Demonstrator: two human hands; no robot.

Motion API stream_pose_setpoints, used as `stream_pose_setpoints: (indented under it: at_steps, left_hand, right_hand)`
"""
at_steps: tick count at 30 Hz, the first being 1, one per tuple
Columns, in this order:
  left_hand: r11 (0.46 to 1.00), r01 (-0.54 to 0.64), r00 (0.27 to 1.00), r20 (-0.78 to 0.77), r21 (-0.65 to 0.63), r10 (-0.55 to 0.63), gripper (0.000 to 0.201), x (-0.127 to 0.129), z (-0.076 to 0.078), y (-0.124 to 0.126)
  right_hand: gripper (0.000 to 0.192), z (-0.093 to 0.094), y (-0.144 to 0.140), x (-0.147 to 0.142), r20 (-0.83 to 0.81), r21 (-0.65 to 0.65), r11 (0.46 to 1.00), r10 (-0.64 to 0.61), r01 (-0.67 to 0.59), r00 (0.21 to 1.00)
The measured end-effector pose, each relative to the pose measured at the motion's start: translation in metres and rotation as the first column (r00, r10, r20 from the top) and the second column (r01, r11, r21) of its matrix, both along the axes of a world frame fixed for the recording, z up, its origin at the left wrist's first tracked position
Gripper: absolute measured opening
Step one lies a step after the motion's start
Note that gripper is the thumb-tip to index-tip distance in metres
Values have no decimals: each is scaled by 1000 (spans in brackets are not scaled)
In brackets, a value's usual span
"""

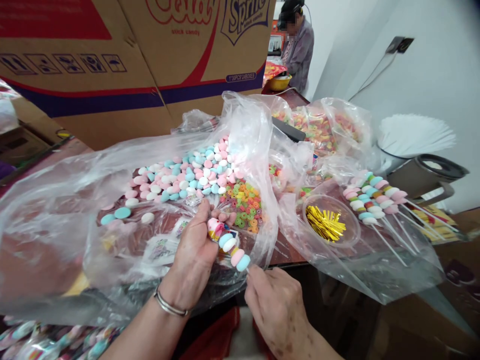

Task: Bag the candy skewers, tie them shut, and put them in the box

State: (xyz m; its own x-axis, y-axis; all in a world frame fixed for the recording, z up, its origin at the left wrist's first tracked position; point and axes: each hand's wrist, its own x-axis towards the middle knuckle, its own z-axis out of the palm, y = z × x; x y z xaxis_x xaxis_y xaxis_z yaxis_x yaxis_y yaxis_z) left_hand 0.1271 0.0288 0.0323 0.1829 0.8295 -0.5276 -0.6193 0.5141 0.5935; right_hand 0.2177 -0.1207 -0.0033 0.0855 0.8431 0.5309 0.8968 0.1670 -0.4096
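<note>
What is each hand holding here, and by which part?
Both hands hold one white stick threaded with pastel candy discs: the left hand grips its candy-covered top end, the right hand pinches the bare lower stick.

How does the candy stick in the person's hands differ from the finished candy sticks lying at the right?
The candy stick in the hands is held above the table by the left hand and right hand; the finished sticks lie on clear plastic. It is single; they form a side-by-side row. Its stick is mostly hidden; theirs show long and white. Both carry pastel discs.
</note>
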Motion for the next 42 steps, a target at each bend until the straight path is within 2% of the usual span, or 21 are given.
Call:
stream_pose_setpoints:
  at_steps: [3, 5, 7, 10, 12, 14, 15, 17, 18, 20, 22, 24, 26, 32, 38, 42]
  left_hand:
    - [999, 37, 999, 6, 18, -37, 34, 2, 1, -3]
    - [998, 52, 998, 17, 30, -53, 31, 3, 3, -6]
    - [996, 90, 995, 36, 24, -91, 29, 2, 5, -8]
    - [980, 199, 979, 37, -10, -199, 29, -2, 7, -12]
    - [960, 278, 960, 3, -42, -278, 30, -5, 9, -15]
    - [935, 347, 937, -13, -79, -349, 32, -8, 11, -19]
    - [924, 372, 927, -13, -95, -374, 31, -10, 13, -21]
    - [907, 406, 913, 5, -115, -408, 30, -11, 15, -27]
    - [902, 414, 910, 19, -120, -415, 30, -11, 17, -29]
    - [895, 425, 905, 43, -136, -424, 33, -10, 19, -33]
    - [894, 420, 908, 58, -155, -416, 38, -7, 19, -35]
    - [908, 390, 921, 50, -154, -387, 38, -4, 20, -36]
    - [924, 354, 935, 26, -145, -354, 33, -1, 20, -36]
    - [934, 331, 943, 13, -137, -332, 27, 3, 23, -35]
    - [931, 341, 940, 41, -128, -338, 25, 1, 18, -34]
    - [934, 345, 938, 11, -96, -345, 26, 0, 14, -35]
  right_hand:
    - [25, 1, 0, -1, -35, -29, 999, 34, -35, 999]
    - [26, 4, 0, -1, -129, -116, 991, 48, -63, 990]
    - [26, 10, 0, 0, -251, -233, 961, 88, -149, 964]
    - [19, 23, 1, 4, -399, -402, 840, 199, -366, 895]
    - [18, 34, 0, 10, -420, -471, 744, 284, -474, 862]
    - [22, 43, -3, 17, -376, -508, 694, 355, -511, 856]
    - [24, 47, -3, 21, -350, -514, 687, 379, -514, 857]
    - [26, 52, -3, 28, -312, -484, 729, 374, -484, 874]
    - [27, 54, -1, 30, -287, -438, 783, 343, -441, 895]
    - [28, 55, 6, 31, -193, -284, 909, 256, -304, 947]
    - [30, 54, 15, 30, -42, -102, 979, 172, -176, 984]
    - [29, 53, 23, 27, 93, 0, 988, 154, -155, 984]
    - [26, 52, 30, 26, 176, 30, 981, 183, -191, 967]
    - [32, 53, 41, 28, 320, -36, 946, 315, -321, 894]
    - [40, 52, 49, 28, 355, -12, 939, 326, -344, 876]
    - [37, 45, 55, 29, 324, -10, 935, 339, -355, 883]
